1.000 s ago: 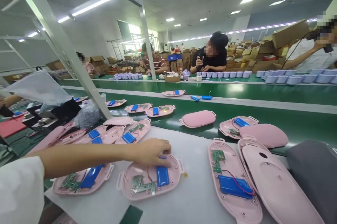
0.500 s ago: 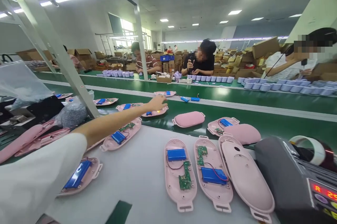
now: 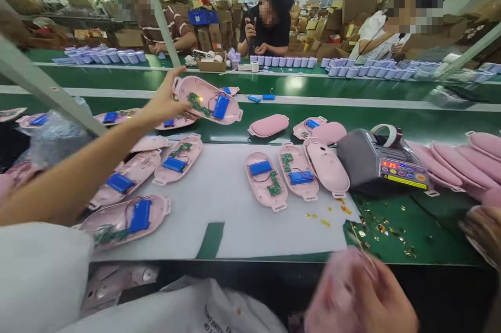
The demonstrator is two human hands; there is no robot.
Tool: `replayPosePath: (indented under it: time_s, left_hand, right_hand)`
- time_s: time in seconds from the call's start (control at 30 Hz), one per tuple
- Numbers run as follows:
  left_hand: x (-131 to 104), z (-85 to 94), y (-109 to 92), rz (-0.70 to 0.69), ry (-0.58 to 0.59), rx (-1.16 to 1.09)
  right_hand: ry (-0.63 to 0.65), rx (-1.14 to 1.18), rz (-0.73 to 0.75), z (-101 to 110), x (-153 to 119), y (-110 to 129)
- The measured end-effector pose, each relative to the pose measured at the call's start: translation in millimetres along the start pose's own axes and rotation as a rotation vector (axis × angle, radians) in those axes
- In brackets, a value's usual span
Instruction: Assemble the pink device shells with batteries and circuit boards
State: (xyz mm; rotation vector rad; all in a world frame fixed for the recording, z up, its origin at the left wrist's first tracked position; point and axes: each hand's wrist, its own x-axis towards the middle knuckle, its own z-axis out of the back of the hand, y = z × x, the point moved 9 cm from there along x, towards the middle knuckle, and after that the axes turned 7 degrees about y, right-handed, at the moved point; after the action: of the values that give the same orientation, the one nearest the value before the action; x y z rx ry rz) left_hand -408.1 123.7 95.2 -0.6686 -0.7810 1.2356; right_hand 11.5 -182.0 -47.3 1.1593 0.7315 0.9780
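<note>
My left hand (image 3: 166,100) grips the left end of a pink oval shell (image 3: 230,114), raised above the green belt; a blue battery (image 3: 221,107) and a green circuit board (image 3: 199,105) lie inside it. Low at the right, a blurred hand (image 3: 378,296), which appears to be my right hand, is closed round a pink piece (image 3: 332,291) whose details are smeared by motion. On the white sheet (image 3: 219,181), pink shells with batteries and boards lie to the left and at the centre. A closed-looking pink shell (image 3: 329,166) leans beside them.
A grey tape dispenser (image 3: 362,161) with a red display stands right of centre. Small yellow tape bits (image 3: 381,228) are scattered nearby. Pink covers (image 3: 457,163) are piled at the far right. A metal post (image 3: 50,87) slants at left. People sit across the belt.
My left hand has lifted a shell from the belt. The view has tilted down and shifted right, bringing the right hand with its pink piece into sight.
</note>
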Motion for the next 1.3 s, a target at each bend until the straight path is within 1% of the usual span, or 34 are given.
replayPosePath:
  time_s: [0.03, 0.07, 0.1, 0.17, 0.2, 0.23, 0.27, 0.3, 0.33, 0.37, 0.4, 0.47, 0.53, 0.6, 0.67, 0.73, 0.8, 0.83, 0.87, 0.93, 0.97, 1.0, 1.07, 1.13, 1.17, 1.2, 1.23, 1.27, 1.3]
  left_hand:
    - [-38, 4.0, 5, 0.007, -0.064, -0.115]
    - [-78, 1.6, 14, 0.036, -0.12, -0.238]
    - [-117, -13.1, 27, 0.109, -0.105, -0.364]
    - [-186, -58.1, 55, 0.272, -0.028, -0.6]
    - [-214, -82.7, 67, 0.353, 0.035, -0.662]
    - [-236, -102.1, 76, 0.404, 0.083, -0.691]
    - [-253, -113.3, 83, 0.43, 0.098, -0.665]
    - [-265, -116.6, 86, 0.418, 0.093, -0.582]
    - [-271, -112.7, 85, 0.373, 0.07, -0.45]
    - [-275, -105.1, 81, 0.308, 0.044, -0.283]
    - [-274, -97.4, 73, 0.23, 0.031, -0.1]
    - [-267, -90.7, 56, 0.1, 0.075, 0.232]
    - [-254, -93.4, 47, 0.038, 0.171, 0.466]
    - [-239, -98.4, 42, 0.005, 0.251, 0.592]
    - [-224, -103.5, 38, -0.043, 0.304, 0.61]
    - [-213, -109.3, 36, -0.106, 0.357, 0.565]
    - [-207, -113.1, 39, -0.13, 0.408, 0.442]
    - [-204, -112.3, 44, -0.114, 0.413, 0.332]
    - [-203, -109.1, 49, -0.084, 0.391, 0.193]
    - [-203, -98.0, 60, -0.025, 0.275, -0.109]
    - [-205, -92.0, 64, -0.02, 0.2, -0.219]
    - [-209, -86.8, 65, -0.049, 0.129, -0.28]
    - [-218, -78.7, 56, -0.187, -0.002, -0.266]
    - [-230, -71.2, 45, -0.33, -0.164, -0.155]
    - [-234, -68.4, 42, -0.369, -0.24, -0.116]
    - [-236, -66.7, 43, -0.372, -0.295, -0.114]
    - [-236, -65.6, 48, -0.334, -0.329, -0.157]
    - [-233, -66.1, 56, -0.262, -0.332, -0.249]
    - [-229, -69.2, 67, -0.169, -0.307, -0.382]
  right_hand:
    - [0.053, -0.021, 0.033, -25, 10, 14]
    - [0.139, -0.047, 0.088, -55, 23, 32]
    - [0.248, -0.079, 0.158, -90, 36, 51]
    - [0.501, -0.163, 0.306, -162, 56, 87]
    - [0.613, -0.208, 0.367, -194, 60, 100]
    - [0.702, -0.25, 0.41, -221, 63, 108]
    - [0.772, -0.286, 0.432, -242, 64, 111]
    - [0.838, -0.325, 0.442, -260, 62, 110]
    - [0.894, -0.367, 0.444, -273, 60, 105]
    - [0.935, -0.417, 0.441, -281, 58, 99]
    - [0.962, -0.479, 0.433, -287, 56, 93]
    - [0.968, -0.611, 0.417, -289, 55, 83]
    - [0.938, -0.71, 0.398, -283, 58, 78]
    - [0.924, -0.715, 0.407, -274, 60, 83]
    - [0.885, -0.673, 0.439, -260, 63, 93]
    - [0.859, -0.669, 0.459, -245, 63, 103]
    - [0.856, -0.729, 0.463, -234, 60, 109]
    - [0.857, -0.767, 0.483, -231, 57, 111]
    - [0.848, -0.808, 0.522, -229, 54, 115]
    - [0.809, -0.904, 0.638, -233, 45, 124]
    - [0.795, -0.949, 0.701, -238, 39, 127]
    - [0.791, -0.984, 0.759, -246, 33, 130]
    - [0.802, -1.002, 0.858, -264, 20, 137]
    - [0.834, -0.921, 0.919, -281, 9, 147]
    - [0.859, -0.861, 0.927, -288, 5, 152]
    - [0.886, -0.801, 0.917, -295, 2, 156]
    - [0.909, -0.752, 0.891, -300, 2, 158]
    - [0.924, -0.719, 0.854, -304, 3, 158]
    - [0.934, -0.703, 0.811, -308, 5, 157]
